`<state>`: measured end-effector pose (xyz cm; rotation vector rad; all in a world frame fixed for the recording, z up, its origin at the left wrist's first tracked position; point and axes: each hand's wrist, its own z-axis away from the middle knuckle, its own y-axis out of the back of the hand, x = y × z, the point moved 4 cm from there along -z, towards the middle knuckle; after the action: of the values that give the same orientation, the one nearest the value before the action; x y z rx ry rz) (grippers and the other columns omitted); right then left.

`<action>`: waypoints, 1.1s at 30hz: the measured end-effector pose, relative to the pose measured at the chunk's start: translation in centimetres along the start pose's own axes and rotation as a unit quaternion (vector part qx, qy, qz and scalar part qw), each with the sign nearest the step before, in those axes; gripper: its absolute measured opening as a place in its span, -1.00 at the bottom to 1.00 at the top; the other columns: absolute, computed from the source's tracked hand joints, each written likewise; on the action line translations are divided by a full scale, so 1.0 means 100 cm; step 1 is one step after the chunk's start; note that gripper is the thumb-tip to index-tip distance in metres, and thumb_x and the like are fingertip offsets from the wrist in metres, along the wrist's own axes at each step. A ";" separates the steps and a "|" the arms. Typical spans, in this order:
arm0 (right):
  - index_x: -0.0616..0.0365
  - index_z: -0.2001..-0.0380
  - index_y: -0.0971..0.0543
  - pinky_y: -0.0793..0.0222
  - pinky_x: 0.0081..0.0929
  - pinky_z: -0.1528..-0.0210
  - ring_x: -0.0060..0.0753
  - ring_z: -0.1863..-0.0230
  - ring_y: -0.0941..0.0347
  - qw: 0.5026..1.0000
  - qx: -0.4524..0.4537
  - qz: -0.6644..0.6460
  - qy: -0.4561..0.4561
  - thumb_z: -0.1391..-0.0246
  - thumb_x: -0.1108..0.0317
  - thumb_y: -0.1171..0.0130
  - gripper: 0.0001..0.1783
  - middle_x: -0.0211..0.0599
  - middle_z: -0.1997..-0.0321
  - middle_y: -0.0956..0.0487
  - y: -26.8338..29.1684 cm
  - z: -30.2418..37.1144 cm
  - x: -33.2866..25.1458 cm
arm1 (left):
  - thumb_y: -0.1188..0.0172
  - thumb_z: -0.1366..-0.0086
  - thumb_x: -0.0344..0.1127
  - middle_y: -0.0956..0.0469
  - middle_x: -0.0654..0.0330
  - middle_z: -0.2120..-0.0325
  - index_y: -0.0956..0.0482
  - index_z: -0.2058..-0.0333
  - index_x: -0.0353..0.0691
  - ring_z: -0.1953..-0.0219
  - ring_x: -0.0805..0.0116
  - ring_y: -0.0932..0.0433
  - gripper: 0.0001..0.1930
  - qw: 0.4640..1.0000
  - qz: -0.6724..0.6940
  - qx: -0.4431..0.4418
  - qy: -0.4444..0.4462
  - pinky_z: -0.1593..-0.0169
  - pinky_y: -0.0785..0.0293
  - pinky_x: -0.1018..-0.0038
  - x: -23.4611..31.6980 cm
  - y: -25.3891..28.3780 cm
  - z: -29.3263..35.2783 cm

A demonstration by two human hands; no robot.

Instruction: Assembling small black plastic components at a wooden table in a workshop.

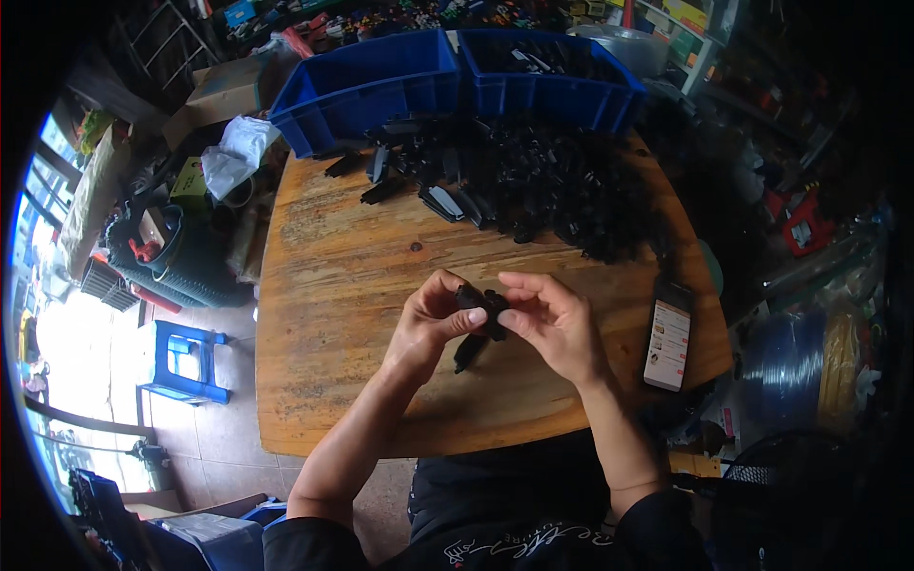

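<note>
A wooden table (pixel 333 285) carried two blue bins (pixel 457 81) and a heap of black plastic parts (pixel 543 186); a phone (pixel 668 335) lay at its right edge. Over the table's middle, the left hand (pixel 430 322) and right hand (pixel 555 322) both pinched one small black part (pixel 481 319) between their fingertips, seemingly mid-assembly; seating the pieces looked to need careful alignment.

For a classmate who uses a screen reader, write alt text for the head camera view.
Two bare hands, left hand and right hand, hold a small black plastic part over a wooden table. Behind lie a pile of black parts, two blue bins and a phone.
</note>
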<state>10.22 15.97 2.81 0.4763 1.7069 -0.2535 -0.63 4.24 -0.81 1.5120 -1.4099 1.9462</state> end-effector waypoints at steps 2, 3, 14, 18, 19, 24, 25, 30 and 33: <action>0.22 0.16 -0.52 -0.46 -0.60 0.23 -0.49 0.26 -0.50 0.992 -0.027 0.068 0.104 0.05 0.56 -0.18 -0.69 -0.29 0.24 -0.53 -0.001 -0.003 0.002 | -0.27 -0.06 -0.49 -0.51 0.25 0.44 -0.37 0.34 -0.22 0.37 0.48 -0.50 -0.76 1.000 -0.007 0.005 -0.001 0.24 -0.48 0.54 -0.003 0.002 -0.003; 0.21 0.18 -0.53 -0.46 -0.62 0.27 -0.50 0.29 -0.50 0.991 -0.022 0.064 0.113 0.06 0.58 -0.18 -0.71 -0.31 0.29 -0.52 -0.006 -0.004 -0.001 | -0.25 -0.08 -0.51 -0.51 0.24 0.44 -0.35 0.34 -0.22 0.37 0.47 -0.51 -0.77 1.000 -0.003 0.007 -0.011 0.23 -0.49 0.51 0.001 0.003 -0.001; 0.22 0.25 -0.55 -0.41 -0.63 0.33 -0.52 0.34 -0.48 0.985 -0.011 0.091 0.147 0.09 0.62 -0.19 -0.74 -0.36 0.37 -0.49 -0.008 -0.001 0.001 | -0.28 -0.05 -0.48 -0.50 0.25 0.46 -0.37 0.37 -0.23 0.39 0.50 -0.47 -0.76 0.996 -0.074 0.019 -0.033 0.23 -0.43 0.56 0.002 0.006 -0.001; 0.23 0.30 -0.55 -0.41 -0.61 0.33 -0.51 0.35 -0.47 0.982 -0.028 0.124 0.141 0.11 0.63 -0.20 -0.77 -0.37 0.37 -0.48 -0.004 0.003 0.006 | -0.29 -0.03 -0.48 -0.51 0.23 0.44 -0.36 0.33 -0.21 0.39 0.46 -0.49 -0.72 0.995 -0.046 0.043 -0.079 0.21 -0.44 0.52 0.016 0.015 -0.002; 0.23 0.32 -0.55 -0.41 -0.59 0.33 -0.51 0.35 -0.46 0.984 -0.022 0.107 0.143 0.12 0.63 -0.20 -0.78 -0.37 0.38 -0.48 -0.006 0.003 0.007 | -0.31 -0.01 -0.47 -0.50 0.25 0.45 -0.36 0.34 -0.20 0.38 0.47 -0.47 -0.71 0.992 -0.084 0.044 -0.086 0.19 -0.41 0.52 0.022 0.012 -0.001; 0.23 0.28 -0.54 -0.46 -0.59 0.25 -0.52 0.28 -0.48 0.991 0.002 -0.013 0.131 0.06 0.56 -0.20 -0.80 -0.37 0.34 -0.50 -0.010 -0.001 -0.005 | -0.33 0.00 -0.45 -0.48 0.28 0.45 -0.37 0.38 -0.22 0.38 0.51 -0.43 -0.72 0.991 -0.107 0.049 -0.069 0.20 -0.38 0.55 0.019 0.012 0.002; 0.25 0.25 -0.53 -0.48 -0.61 0.20 -0.51 0.26 -0.49 0.991 -0.005 0.006 0.133 0.03 0.53 -0.20 -0.79 -0.35 0.29 -0.52 -0.010 -0.003 -0.002 | -0.33 0.02 -0.46 -0.47 0.29 0.45 -0.37 0.39 -0.23 0.38 0.53 -0.42 -0.72 0.992 -0.106 0.046 -0.060 0.21 -0.37 0.57 0.017 0.009 0.002; 0.25 0.25 -0.53 -0.47 -0.62 0.25 -0.52 0.29 -0.49 0.990 0.005 0.015 0.142 0.04 0.55 -0.19 -0.79 -0.35 0.31 -0.51 -0.012 -0.003 0.001 | -0.34 0.03 -0.47 -0.47 0.30 0.46 -0.38 0.39 -0.23 0.38 0.55 -0.40 -0.71 0.990 -0.118 0.034 -0.064 0.20 -0.35 0.59 0.020 0.000 0.004; 0.25 0.26 -0.54 -0.45 -0.63 0.30 -0.53 0.32 -0.48 0.988 0.011 0.020 0.155 0.06 0.57 -0.20 -0.78 -0.36 0.34 -0.50 -0.012 -0.002 0.000 | -0.34 0.04 -0.48 -0.47 0.30 0.46 -0.38 0.39 -0.23 0.38 0.54 -0.40 -0.71 0.991 -0.120 0.024 -0.062 0.20 -0.35 0.59 0.018 -0.002 0.005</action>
<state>9.52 15.04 2.78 0.5884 1.9962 -0.1765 -0.92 3.37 0.86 1.7620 -1.1715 1.7799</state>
